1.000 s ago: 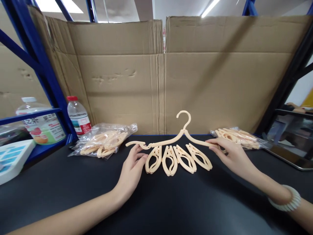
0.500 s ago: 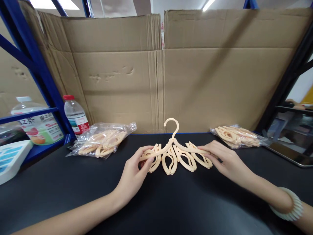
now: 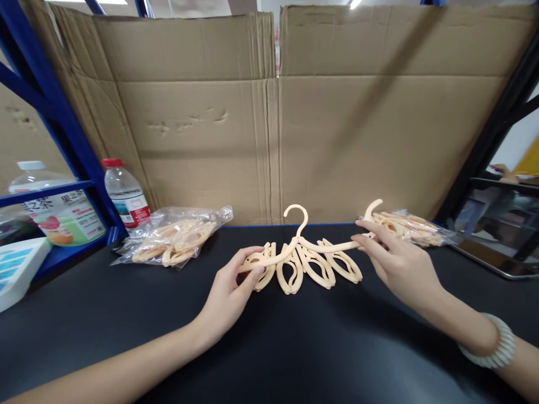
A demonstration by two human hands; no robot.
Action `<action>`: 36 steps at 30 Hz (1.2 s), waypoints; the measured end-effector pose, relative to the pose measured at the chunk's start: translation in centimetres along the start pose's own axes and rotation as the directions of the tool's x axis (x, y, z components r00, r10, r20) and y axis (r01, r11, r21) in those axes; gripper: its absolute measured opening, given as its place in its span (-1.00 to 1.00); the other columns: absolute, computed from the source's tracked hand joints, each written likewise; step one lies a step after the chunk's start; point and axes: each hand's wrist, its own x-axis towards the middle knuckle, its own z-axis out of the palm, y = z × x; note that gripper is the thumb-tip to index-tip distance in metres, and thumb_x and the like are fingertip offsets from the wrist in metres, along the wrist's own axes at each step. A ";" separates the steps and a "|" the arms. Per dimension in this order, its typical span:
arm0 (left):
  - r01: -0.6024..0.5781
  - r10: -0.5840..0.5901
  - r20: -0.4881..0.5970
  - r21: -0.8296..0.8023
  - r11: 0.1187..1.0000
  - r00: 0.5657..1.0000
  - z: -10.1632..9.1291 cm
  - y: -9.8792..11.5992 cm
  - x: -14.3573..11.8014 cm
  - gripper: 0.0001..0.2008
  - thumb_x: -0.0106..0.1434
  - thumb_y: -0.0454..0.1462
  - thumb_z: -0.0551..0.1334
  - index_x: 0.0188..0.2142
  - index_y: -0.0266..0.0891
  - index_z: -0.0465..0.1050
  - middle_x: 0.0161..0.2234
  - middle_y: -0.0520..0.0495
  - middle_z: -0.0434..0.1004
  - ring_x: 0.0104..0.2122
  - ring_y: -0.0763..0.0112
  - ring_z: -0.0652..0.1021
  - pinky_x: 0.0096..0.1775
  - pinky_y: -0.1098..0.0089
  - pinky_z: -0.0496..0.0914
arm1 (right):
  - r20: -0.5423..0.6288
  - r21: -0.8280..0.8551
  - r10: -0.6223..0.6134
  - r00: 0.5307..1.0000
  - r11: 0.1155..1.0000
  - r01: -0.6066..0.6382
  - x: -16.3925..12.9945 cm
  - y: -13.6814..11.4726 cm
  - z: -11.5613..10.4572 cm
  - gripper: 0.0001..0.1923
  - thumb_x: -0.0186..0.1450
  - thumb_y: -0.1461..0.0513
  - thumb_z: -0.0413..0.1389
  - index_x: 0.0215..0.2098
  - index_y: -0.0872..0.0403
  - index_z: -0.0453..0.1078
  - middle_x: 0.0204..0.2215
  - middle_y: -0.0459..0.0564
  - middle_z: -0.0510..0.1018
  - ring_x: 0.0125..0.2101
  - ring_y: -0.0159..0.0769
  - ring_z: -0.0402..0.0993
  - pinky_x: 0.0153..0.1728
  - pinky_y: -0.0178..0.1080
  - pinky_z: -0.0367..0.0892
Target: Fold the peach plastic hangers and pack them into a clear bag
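Observation:
A cream folding clothes hanger [image 3: 280,257] is held just above the black table, its hook pointing up. My left hand [image 3: 233,286] pinches the end of its left arm between thumb and fingers. At the other end, my right hand [image 3: 398,255] grips the tip of the right arm, where a short curved end piece [image 3: 372,210] sticks upward past the fingers. Several folded hangers [image 3: 289,275] of the same cream plastic lie in a fanned row on the table, behind and below the held one. The left hand partly covers the leftmost of them.
Clear plastic bags of folded hangers lie at left [image 3: 177,238] and right [image 3: 415,227]. A red-capped water bottle [image 3: 126,193] stands behind the left bag. Far left are a large white-capped bottle [image 3: 67,213] and a white tray [image 3: 21,275]. Cardboard [image 3: 202,134] walls the back.
My right hand has risen slightly and moved right. The hanger's right arm now reaches out farther, with its end piece swung upward. My left hand keeps its hold.

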 end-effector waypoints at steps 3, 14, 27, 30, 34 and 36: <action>0.007 -0.007 0.010 -0.007 1.000 1.000 0.0 -0.1 0.1 -0.70 0.30 -0.13 0.16 0.00 -0.10 0.36 -0.08 -0.02 0.52 -0.10 0.25 0.52 -0.02 0.30 0.34 | -0.025 0.227 0.072 0.997 0.972 -0.064 0.3 -0.2 0.0 -0.73 0.36 0.39 -0.03 -0.03 0.12 0.39 0.11 0.22 0.36 -0.25 -0.19 0.53 -0.27 -0.15 0.44; 0.010 -0.010 0.006 -0.014 1.000 1.000 0.0 0.0 0.1 -0.71 0.28 -0.14 0.17 -0.04 -0.14 0.38 -0.12 -0.05 0.52 -0.13 0.23 0.52 -0.05 0.27 0.36 | 0.351 0.800 0.399 0.847 0.342 -0.493 0.4 -0.1 0.6 -0.56 0.25 0.10 0.18 0.08 0.00 0.34 -0.14 0.06 0.52 -0.23 -0.22 0.51 -0.15 -0.12 0.52; 0.081 -0.102 -0.048 -0.327 0.942 0.994 0.5 0.6 -0.3 -0.73 0.15 -0.17 0.32 -0.19 -0.20 0.37 -0.39 0.06 0.42 -0.43 0.46 0.43 -0.36 0.44 0.38 | 0.563 0.796 0.379 0.734 -0.008 -0.606 0.5 -0.1 0.1 -0.66 0.25 0.06 0.17 -0.09 0.07 0.48 -0.36 0.00 0.51 -0.38 -0.32 0.45 -0.26 -0.20 0.44; 0.083 -0.101 -0.037 -0.336 0.938 0.994 0.7 0.7 -0.7 -0.79 0.15 -0.21 0.31 -0.29 -0.21 0.33 -0.44 0.10 0.38 -0.46 0.51 0.41 -0.38 0.48 0.35 | 0.641 0.764 0.383 0.665 -0.234 -0.601 0.8 -1.0 -0.1 -0.63 0.20 0.10 0.24 -0.07 0.06 0.40 -0.40 -0.07 0.46 -0.44 -0.41 0.38 -0.34 -0.29 0.41; 0.017 -0.010 0.031 -0.223 0.975 0.999 1.0 1.3 -1.4 -0.79 0.17 -0.24 0.29 -0.23 -0.19 0.31 -0.44 0.10 0.39 -0.45 0.50 0.43 -0.38 0.49 0.34 | 0.677 0.731 0.344 0.651 -0.419 -0.538 1.1 -2.4 -0.4 -0.64 0.16 0.16 0.29 -0.16 -0.01 0.25 -0.47 -0.16 0.44 -0.47 -0.45 0.37 -0.40 -0.36 0.36; -0.042 0.054 0.075 -0.152 0.987 0.996 1.1 1.6 -1.7 -0.78 0.21 -0.24 0.26 -0.16 -0.16 0.30 -0.46 0.10 0.41 -0.44 0.47 0.45 -0.35 0.46 0.36 | 0.665 0.731 0.286 0.690 -0.434 -0.526 1.2 -3.1 -0.6 -0.67 0.18 0.18 0.27 -0.22 -0.02 0.20 -0.43 -0.14 0.47 -0.44 -0.43 0.40 -0.36 -0.34 0.36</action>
